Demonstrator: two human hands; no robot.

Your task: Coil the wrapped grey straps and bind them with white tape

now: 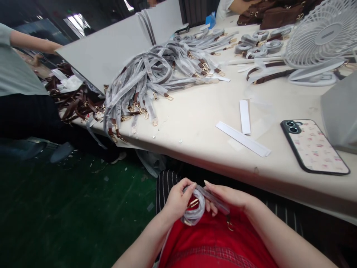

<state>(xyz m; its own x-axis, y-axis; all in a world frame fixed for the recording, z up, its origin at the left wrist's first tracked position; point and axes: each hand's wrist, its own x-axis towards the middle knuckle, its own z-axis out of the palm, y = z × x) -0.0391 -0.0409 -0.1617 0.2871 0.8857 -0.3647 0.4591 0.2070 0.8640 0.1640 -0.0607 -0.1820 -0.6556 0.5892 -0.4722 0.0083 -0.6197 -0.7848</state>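
Observation:
A bag strap in clear plastic wrap is wound into a coil above my lap, a gold clasp showing in its middle. My left hand is closed on the coil's left side, thumb on top. From the coil, the strap's loose end runs right through my right hand, between the thumb side and the curled fingers below. A gold hook dangles from that end. On the table ahead lies a large heap of similar wrapped straps with gold hooks.
White paper strips and a phone in a patterned case lie on the table. A white fan, coiled straps and brown bags are behind. At left, a person stands by unwrapped brown straps and a white partition.

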